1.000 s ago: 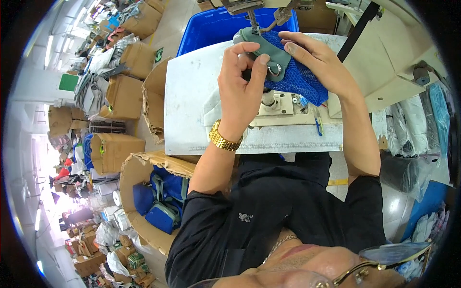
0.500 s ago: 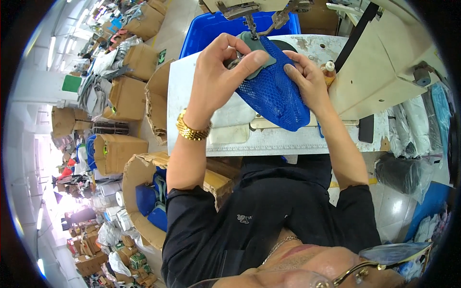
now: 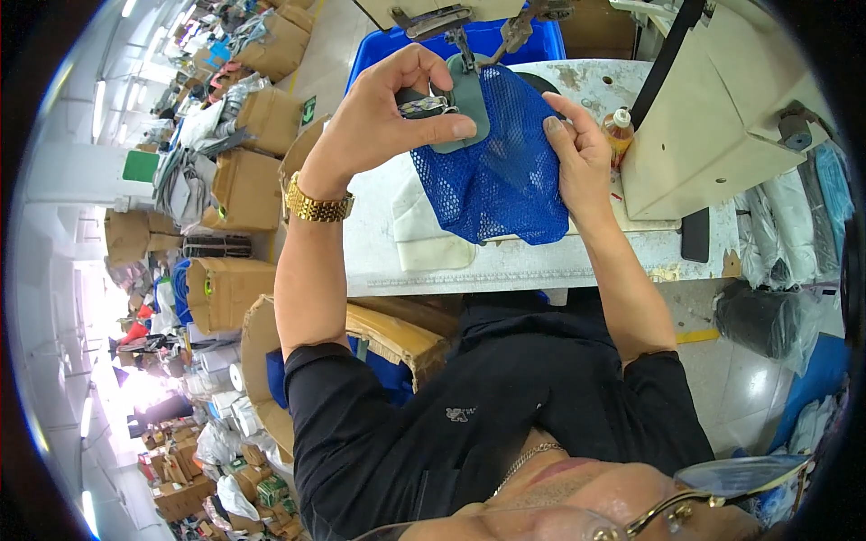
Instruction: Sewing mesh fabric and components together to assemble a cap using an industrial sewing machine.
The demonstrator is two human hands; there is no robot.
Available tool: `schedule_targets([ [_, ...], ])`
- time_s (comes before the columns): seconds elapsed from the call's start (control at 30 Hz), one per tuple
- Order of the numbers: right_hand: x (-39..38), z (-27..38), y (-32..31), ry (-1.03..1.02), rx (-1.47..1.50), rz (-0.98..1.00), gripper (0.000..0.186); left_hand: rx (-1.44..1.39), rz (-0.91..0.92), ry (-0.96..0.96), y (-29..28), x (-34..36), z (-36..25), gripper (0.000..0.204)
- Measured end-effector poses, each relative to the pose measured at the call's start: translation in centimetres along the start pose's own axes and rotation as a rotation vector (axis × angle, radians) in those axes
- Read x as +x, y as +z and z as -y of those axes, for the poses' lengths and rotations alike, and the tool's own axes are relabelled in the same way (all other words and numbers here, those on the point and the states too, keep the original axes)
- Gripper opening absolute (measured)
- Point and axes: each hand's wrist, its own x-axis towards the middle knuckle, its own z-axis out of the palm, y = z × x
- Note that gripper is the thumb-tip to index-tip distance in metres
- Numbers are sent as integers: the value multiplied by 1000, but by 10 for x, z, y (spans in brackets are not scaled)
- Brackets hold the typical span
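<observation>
A blue mesh bag [image 3: 487, 176] with a grey-green panel [image 3: 468, 90] lies under the sewing machine's presser foot [image 3: 466, 56]. My left hand [image 3: 388, 108] is closed on the panel's left part, thumb on its lower edge, beside a dark patterned strap with metal hardware [image 3: 422, 106]. My right hand [image 3: 579, 153] grips the mesh bag's right edge between thumb and curled fingers. A small bottle [image 3: 619, 135] with orange contents stands just right of my right hand. The bag hides much of the machine's bed.
The pale machine body [image 3: 704, 126] occupies the right of the table [image 3: 415, 282]. A blue bin [image 3: 541, 41] sits behind it. Cardboard boxes [image 3: 248, 189] crowd the left, one holding blue items [image 3: 388, 379] below the table. Wrapped rolls [image 3: 767, 225] stand at right.
The mesh bag has swung round and spread out below the presser foot, with the panel now upright. My left hand has moved leftward and up; my right hand has moved down to the bag's edge.
</observation>
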Motion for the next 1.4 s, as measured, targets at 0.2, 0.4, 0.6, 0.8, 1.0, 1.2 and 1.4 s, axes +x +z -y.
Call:
schedule_targets([
  [0.2,4,26,11,-378,-747,-26,48,32,-53,41,-2,-1,5,41],
  [0.4,15,6,28,-304,-715,227,48,173,-151,105,5,-4,-3,42],
  [0.6,50,-14,-11,-56,-293,258,30,95,-193,91,12,-5,7,38],
  [0.8,7,57,26,-529,-638,71,35,147,-269,98,17,-10,6,36],
  [1.0,3,32,37,-453,-591,178,44,241,-357,182,28,-8,-3,29],
  [1.2,5,38,39,-451,-479,187,42,239,-488,192,41,-8,1,23],
  [1.4,9,41,41,-429,-391,198,42,164,-493,174,38,-7,4,24],
])
